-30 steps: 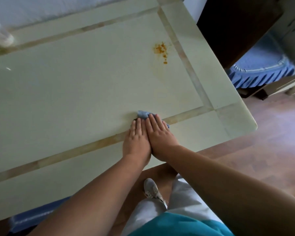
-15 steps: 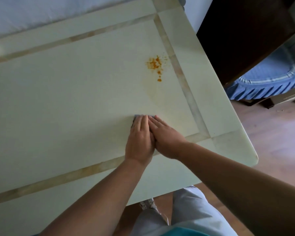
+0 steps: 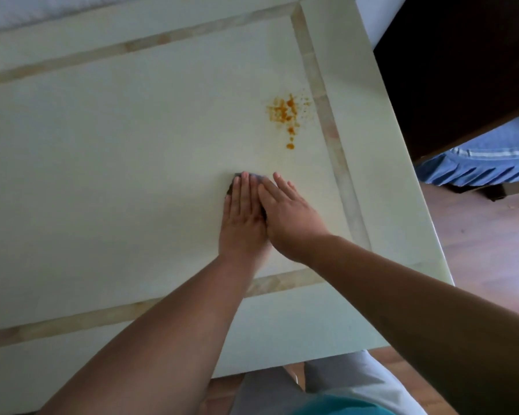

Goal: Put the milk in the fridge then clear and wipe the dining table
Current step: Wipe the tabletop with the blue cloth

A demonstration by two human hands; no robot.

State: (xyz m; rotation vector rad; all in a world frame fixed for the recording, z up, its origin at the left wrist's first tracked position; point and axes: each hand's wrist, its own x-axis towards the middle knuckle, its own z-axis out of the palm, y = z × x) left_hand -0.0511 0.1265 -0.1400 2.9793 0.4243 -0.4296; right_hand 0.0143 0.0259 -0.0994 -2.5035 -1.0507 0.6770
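The pale dining table [image 3: 102, 181] with tan inlay strips fills most of the view. My left hand [image 3: 242, 217] and my right hand [image 3: 291, 217] lie flat side by side on it, pressing down a small blue-grey cloth [image 3: 256, 176]. Only the cloth's far edge and left corner peek out past my fingertips. An orange spatter stain [image 3: 286, 113] marks the tabletop a short way beyond and to the right of my fingers, near the right inlay strip. The milk is not in view.
A dark wooden chair back [image 3: 462, 70] stands off the table's right edge, with a blue pleated seat cushion [image 3: 486, 166] below it. Wooden floor [image 3: 492, 250] shows at the right. The table's near right corner [image 3: 444, 277] is close to my right forearm.
Both hands have pushed the cloth away from me across the table, from the near inlay strip toward the orange stain. The view has shifted forward with them.
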